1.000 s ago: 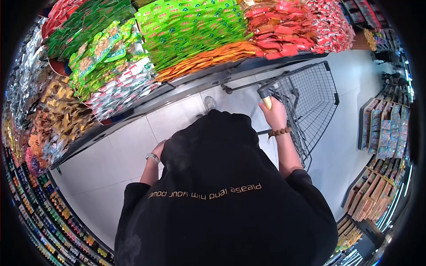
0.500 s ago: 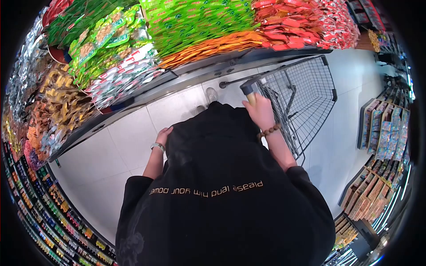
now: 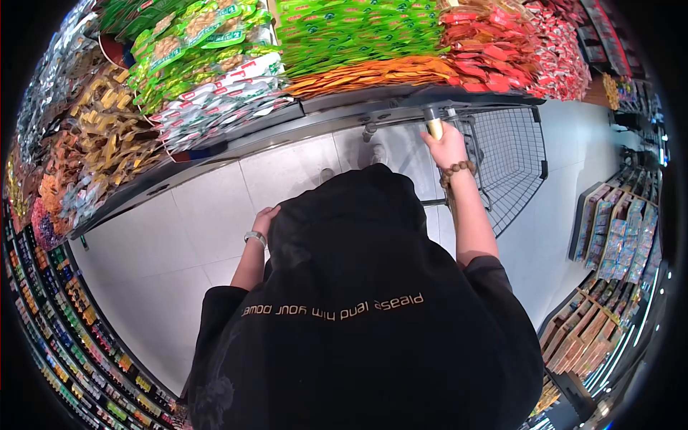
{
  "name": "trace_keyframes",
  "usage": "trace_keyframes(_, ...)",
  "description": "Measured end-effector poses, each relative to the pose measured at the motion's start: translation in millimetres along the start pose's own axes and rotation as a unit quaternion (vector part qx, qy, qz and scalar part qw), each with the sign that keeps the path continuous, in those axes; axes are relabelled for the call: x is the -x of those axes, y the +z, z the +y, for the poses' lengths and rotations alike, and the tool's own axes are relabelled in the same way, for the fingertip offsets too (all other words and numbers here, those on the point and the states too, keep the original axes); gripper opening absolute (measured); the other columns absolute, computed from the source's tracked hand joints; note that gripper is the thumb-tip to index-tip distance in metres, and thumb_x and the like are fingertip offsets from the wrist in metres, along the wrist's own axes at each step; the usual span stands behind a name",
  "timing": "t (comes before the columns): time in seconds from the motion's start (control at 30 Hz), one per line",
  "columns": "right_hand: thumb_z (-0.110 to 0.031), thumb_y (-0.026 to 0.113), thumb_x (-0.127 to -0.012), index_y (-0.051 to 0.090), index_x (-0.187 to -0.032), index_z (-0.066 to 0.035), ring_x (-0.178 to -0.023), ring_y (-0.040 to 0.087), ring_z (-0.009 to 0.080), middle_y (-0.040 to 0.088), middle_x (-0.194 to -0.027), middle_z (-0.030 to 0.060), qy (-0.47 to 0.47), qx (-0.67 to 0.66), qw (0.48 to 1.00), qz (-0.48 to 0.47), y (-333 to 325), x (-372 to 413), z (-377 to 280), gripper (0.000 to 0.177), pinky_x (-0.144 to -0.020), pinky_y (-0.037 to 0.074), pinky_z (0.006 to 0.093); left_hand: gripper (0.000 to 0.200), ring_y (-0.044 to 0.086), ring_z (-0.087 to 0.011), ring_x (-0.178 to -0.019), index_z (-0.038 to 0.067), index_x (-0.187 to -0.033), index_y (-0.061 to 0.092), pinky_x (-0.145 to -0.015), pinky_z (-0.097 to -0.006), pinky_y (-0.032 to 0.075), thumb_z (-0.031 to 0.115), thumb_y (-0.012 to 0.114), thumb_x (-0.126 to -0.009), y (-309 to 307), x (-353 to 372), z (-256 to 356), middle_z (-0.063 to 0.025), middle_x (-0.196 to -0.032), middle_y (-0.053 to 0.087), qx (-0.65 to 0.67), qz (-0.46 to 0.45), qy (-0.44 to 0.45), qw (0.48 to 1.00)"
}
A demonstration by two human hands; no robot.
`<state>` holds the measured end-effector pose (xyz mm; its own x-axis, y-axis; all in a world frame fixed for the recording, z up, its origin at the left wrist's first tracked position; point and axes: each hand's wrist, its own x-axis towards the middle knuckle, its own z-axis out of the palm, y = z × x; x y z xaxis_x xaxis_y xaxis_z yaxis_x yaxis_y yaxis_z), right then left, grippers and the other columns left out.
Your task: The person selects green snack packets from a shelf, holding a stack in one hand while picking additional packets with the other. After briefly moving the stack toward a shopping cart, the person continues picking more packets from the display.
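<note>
My right hand (image 3: 448, 147) is wrapped round the handle (image 3: 435, 125) of a shopping cart, a short pale grip with a dark end. A beaded bracelet circles that wrist. The wire basket of the shopping cart (image 3: 510, 154) extends to the right of the hand, alongside the display. At the left side of my black shirt (image 3: 344, 236), my left hand (image 3: 267, 217) lies with its fingers stretched against the cloth, their tips partly out of sight. It wears a wristwatch (image 3: 255, 237).
Ahead stretches a long display bin with green snack packets (image 3: 358, 32), orange packets (image 3: 373, 74), red packets (image 3: 491, 46) and brown packets (image 3: 107, 93). Shelves of small goods (image 3: 93, 344) curve along the left. Boxed goods (image 3: 620, 229) stand on the right. Pale tiles (image 3: 208, 208) cover the floor.
The cart and my right hand have moved forward and to the right, closer to the display's edge. My right arm is straighter. My left hand stays at the shirt.
</note>
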<state>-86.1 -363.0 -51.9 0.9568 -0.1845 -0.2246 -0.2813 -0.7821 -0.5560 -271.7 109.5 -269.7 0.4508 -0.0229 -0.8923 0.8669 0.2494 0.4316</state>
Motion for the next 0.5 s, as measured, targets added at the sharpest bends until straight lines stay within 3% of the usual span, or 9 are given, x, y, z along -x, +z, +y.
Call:
trace_keyframes(0.13,-0.025,0.079,-0.080,0.069,-0.100,-0.001,-0.085,0.070,0.0405,0.071,-0.089,0.0230,0.060,0.003,0.998,-0.014,-11.4,-11.3,14.1,0.033,-0.076,0.055,0.0447,0.022,0.062,-0.0134,-0.066,0.007,-0.083,0.066,-0.066,-0.0279,0.050,0.025,0.076,-0.090,-1.5,-2.2,-6.3,-0.0020,-0.076,0.068,0.009,-0.008,-0.007,1.000)
trace_keyframes(0.4,-0.024,0.079,-0.081,0.070,-0.102,-0.001,-0.082,0.070,0.0375,0.071,-0.087,0.0217,0.034,0.045,0.998,0.011,-34.3,-13.9,36.1,0.032,-0.076,0.054,0.0426,0.022,0.061,-0.0115,-0.065,0.008,-0.081,0.065,-0.065,-0.0264,0.050,0.024,0.076,-0.091,-0.5,-10.2,9.0,-0.0008,-0.076,0.067,-0.027,-0.008,0.010,1.000)
trace_keyframes(0.5,-0.027,0.078,-0.082,0.070,-0.099,0.000,-0.083,0.070,0.0407,0.071,-0.087,0.0239,0.021,0.062,0.998,0.022,-35.4,-14.2,37.3,0.033,-0.075,0.054,0.0449,0.022,0.060,-0.0112,-0.064,0.008,-0.080,0.064,-0.064,-0.0261,0.049,0.024,0.075,-0.091,3.0,-9.2,14.9,-0.0003,-0.075,0.066,-0.036,-0.005,0.017,0.999)
